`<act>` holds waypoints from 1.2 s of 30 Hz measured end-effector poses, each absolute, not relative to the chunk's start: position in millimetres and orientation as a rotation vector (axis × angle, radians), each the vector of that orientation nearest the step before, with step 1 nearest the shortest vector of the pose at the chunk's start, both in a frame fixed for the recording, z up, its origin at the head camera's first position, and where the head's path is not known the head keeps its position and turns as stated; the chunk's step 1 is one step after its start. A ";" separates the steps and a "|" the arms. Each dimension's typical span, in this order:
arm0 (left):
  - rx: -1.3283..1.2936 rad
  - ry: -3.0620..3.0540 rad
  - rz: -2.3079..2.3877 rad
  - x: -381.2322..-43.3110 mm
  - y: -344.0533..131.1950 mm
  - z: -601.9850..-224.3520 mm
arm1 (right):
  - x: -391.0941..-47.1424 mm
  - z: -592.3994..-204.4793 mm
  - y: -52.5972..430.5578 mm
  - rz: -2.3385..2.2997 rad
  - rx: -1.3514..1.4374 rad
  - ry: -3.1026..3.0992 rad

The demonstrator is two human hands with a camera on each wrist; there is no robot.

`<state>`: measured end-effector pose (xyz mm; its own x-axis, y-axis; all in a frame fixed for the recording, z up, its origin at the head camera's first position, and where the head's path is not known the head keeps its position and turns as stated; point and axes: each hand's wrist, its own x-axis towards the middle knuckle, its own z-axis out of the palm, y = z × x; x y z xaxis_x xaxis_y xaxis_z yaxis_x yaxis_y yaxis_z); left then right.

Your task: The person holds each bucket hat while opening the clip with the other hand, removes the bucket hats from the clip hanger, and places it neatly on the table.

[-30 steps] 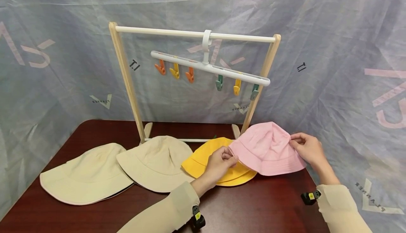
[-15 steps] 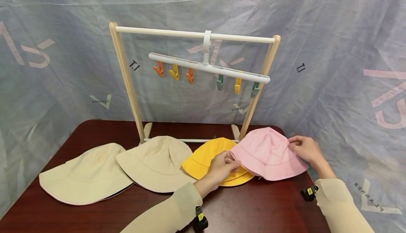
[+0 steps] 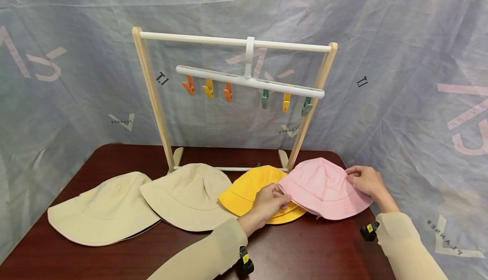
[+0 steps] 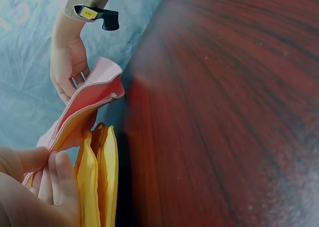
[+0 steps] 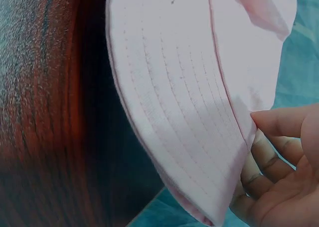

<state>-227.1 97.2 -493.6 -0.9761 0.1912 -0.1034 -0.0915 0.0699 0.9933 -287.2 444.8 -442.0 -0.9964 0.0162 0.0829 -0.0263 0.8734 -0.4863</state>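
A pink bucket hat (image 3: 322, 187) is held between both hands at the right end of a row of hats, its left side overlapping a yellow bucket hat (image 3: 244, 187). My left hand (image 3: 268, 203) pinches the pink brim's left edge, in front of the yellow hat. At the hat's right side, my right hand (image 3: 367, 182) pinches the fabric where crown and brim meet, as the right wrist view shows with the thumb (image 5: 279, 119) on the pink cloth. In the left wrist view the pink brim (image 4: 94, 90) stands slightly apart from the yellow brim (image 4: 97, 182).
Two beige bucket hats (image 3: 106, 208) (image 3: 190, 195) lie to the left on the dark red table (image 3: 305, 254). Behind them stands a wooden rack (image 3: 150, 89) with a white hanger (image 3: 228, 77) carrying several coloured clips (image 3: 227, 92). A grey cloth backdrop (image 3: 400, 102) surrounds the table.
The pink hat has come down toward the table and slightly nearer, with both hands still holding it. My left hand has shifted a little right and down. The hanger has swung slightly.
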 end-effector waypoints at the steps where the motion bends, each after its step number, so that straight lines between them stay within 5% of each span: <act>1: 0.091 2.139 2.009 -227.0 97.7 -494.1 | -288.2 -443.6 444.9 0.774 0.008 -2.963; 36: 0.008 2.280 1.855 -228.3 105.6 -498.3 | -316.0 -484.9 452.3 0.765 0.118 -3.016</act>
<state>-228.3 105.6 -498.3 -0.9796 0.1307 -0.1526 -0.1228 0.2114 0.9697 -316.0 452.3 -484.9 -0.9967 -0.0665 0.0455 -0.0802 0.8764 -0.4749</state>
